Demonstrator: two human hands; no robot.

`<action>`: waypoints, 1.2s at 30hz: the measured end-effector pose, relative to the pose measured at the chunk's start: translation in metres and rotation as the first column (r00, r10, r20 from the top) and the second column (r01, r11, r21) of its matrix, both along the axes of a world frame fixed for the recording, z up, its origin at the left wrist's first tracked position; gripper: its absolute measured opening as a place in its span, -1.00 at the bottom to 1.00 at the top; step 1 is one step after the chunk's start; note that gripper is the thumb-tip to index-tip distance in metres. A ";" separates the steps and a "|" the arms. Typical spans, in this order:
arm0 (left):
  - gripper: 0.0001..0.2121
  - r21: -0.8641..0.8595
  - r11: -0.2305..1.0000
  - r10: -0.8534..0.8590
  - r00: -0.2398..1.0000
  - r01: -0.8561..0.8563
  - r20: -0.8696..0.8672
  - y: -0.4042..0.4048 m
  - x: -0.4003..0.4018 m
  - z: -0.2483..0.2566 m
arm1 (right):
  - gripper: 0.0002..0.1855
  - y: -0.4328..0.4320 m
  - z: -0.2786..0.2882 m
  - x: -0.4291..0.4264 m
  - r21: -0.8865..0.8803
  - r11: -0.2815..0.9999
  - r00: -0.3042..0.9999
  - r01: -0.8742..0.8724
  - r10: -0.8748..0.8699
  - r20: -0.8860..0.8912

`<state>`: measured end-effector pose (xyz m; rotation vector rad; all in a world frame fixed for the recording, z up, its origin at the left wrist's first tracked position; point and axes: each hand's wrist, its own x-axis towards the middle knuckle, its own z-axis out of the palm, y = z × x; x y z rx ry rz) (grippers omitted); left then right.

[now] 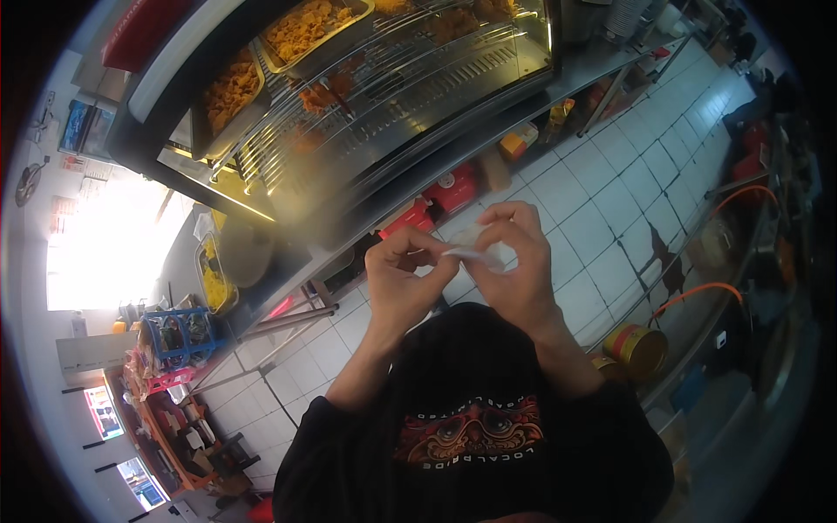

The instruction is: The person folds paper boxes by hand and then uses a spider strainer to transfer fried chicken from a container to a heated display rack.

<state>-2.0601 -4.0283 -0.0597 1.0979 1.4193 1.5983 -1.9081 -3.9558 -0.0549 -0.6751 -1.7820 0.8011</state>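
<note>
Both my hands are raised in front of my chest, close together. My left hand (412, 278) pinches one edge of a small, thin, whitish translucent piece (480, 255), perhaps plastic film or a small bag. My right hand (516, 268) pinches the same piece between thumb and fingers on its other side. Beyond my hands stands a lit display warmer with a wire rack (261, 160). Inside it are metal trays of fried food (307, 33) and loose fried pieces (327, 91). Tongs seem to lie on the rack near those pieces.
A steel counter edge (386, 225) runs below the warmer, with red boxes (451, 189) beneath. At left are a tray of yellow food (217, 278) and a blue basket (180, 337). Gold tins (637, 350) and orange hoses (696, 287) sit at right. White floor tiles (588, 229) lie between.
</note>
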 end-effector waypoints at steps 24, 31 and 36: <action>-0.77 0.571 0.819 0.360 0.718 0.063 -0.596 0.026 0.072 0.000 | -0.56 0.005 -0.024 0.009 -0.347 0.879 0.939 -0.328 0.262 -0.223; -0.75 0.689 0.719 0.498 0.757 -0.088 -0.424 0.016 0.096 -0.026 | 0.22 0.033 -0.008 0.016 -0.181 -0.072 0.189 -0.981 -0.123 -0.974; -0.70 0.640 0.732 0.616 0.625 -0.232 -0.479 0.043 0.079 -0.038 | 0.04 0.045 -0.034 0.018 -0.477 0.261 0.488 -0.840 -0.022 -0.872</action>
